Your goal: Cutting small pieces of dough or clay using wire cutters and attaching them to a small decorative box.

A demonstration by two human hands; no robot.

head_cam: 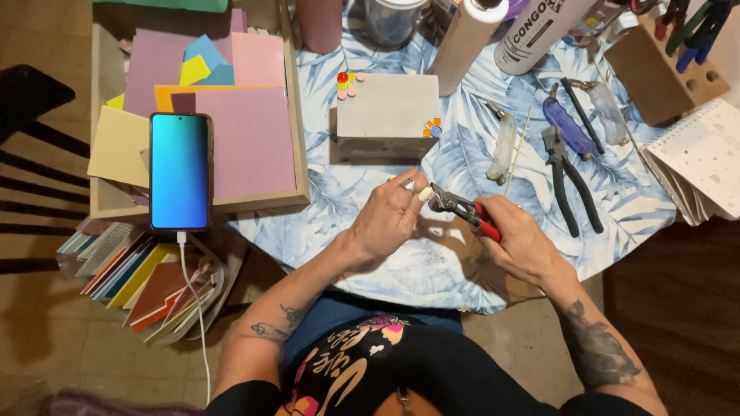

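Note:
My right hand (518,237) grips red-handled nippers (462,209) whose metal jaws point left toward my left hand (393,212). The left hand's fingers are pinched together at the jaws; what they pinch is too small to make out. Both hands hover over the near edge of a table with a blue leaf-print cloth (432,262). Just beyond them stands a grey block (385,114) with small coloured tile pieces (348,83) at its left top corner and more at its right front corner (432,129).
A wooden tray (301,181) of coloured sheets lies at left with a lit phone (180,171) on it, cable hanging down. Black-handled pliers (569,179), a purple cutter (567,123), a thin stick, cylinders and a notebook (697,158) lie to the right and back. Books are stacked on the floor.

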